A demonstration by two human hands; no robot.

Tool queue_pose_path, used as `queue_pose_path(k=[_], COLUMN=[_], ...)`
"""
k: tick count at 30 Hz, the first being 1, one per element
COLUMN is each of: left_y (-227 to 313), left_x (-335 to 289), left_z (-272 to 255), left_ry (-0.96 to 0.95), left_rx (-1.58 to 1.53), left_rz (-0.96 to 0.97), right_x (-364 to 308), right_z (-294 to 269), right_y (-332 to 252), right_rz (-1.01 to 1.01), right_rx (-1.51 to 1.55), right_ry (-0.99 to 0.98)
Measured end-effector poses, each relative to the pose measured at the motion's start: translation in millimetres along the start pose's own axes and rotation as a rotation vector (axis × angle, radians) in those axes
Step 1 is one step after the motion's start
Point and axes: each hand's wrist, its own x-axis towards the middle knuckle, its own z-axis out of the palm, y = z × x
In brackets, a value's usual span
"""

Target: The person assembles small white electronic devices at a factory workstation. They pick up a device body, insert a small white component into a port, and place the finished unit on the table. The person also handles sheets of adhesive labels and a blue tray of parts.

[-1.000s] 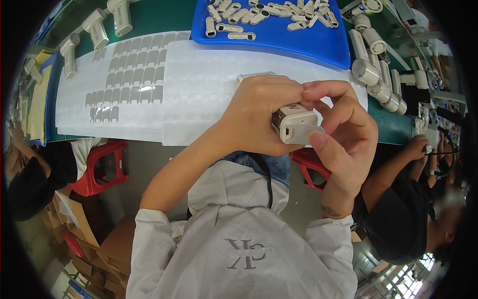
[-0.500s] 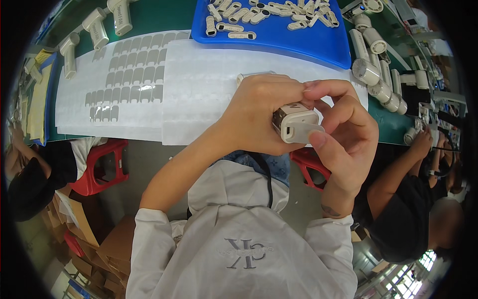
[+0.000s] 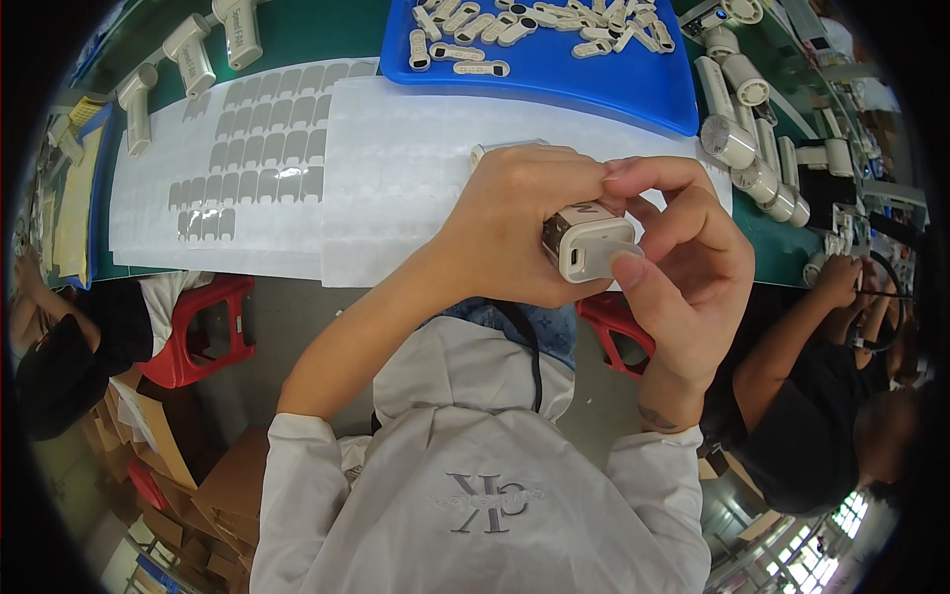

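My left hand is wrapped round a white handheld fan, whose handle end, with a small dark port, faces me. The fan's head is mostly hidden behind that hand. Over the handle end lies a thin, grey, rounded sticker, partly covering the end face. My right hand pinches the sticker's outer edge with the thumb, its fingers curled behind; the index fingertip touches the left hand's knuckles.
A sheet of grey stickers lies at the left beside a white sheet. Behind is a blue tray with several small white parts. More fans stand at the right, others far left. A co-worker's arm is at right.
The sticker has shifted slightly and tilted against the handle end, with my right thumb a little further left. My left hand is nearly still.
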Motion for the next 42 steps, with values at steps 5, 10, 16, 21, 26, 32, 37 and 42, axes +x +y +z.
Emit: queue_pose_path(k=[5,10,16,21,26,32,37,42], left_y=[-1.1,0.9,1.0,2.5,2.8,6.5,5.7,7.1], left_x=[0.1,0.3,0.8,1.5,1.1,1.5,5.8,6.4], left_z=[-0.3,-1.1,-0.1,-1.3,-1.7,-3.2,-10.8,-12.3], left_ry=[-0.002,-0.005,0.005,-0.005,-0.012,-0.026,-0.12,-0.149], left_rx=[-0.01,0.002,0.008,0.007,-0.009,-0.017,-0.027,0.003], left_rz=[0.002,-0.005,0.006,0.013,0.023,-0.029,-0.022,-0.025], right_x=[0.2,0.0,0.2,0.2,0.3,3.4,5.2,4.4], right_z=[1.8,2.8,3.0,3.4,4.7,0.1,-7.8,-15.1], right_y=[0.4,-0.3,1.5,1.3,2.3,-6.2,-8.9,1.1], right_rz=[-0.012,-0.015,-0.032,-0.037,-0.041,-0.085,0.125,0.234], right_rx=[-0.014,-0.026,-0.041,-0.063,-0.081,-0.372,-0.259,0.063], right_ry=[0.012,0.019,0.023,0.029,0.038,0.004,0.1,-0.098])
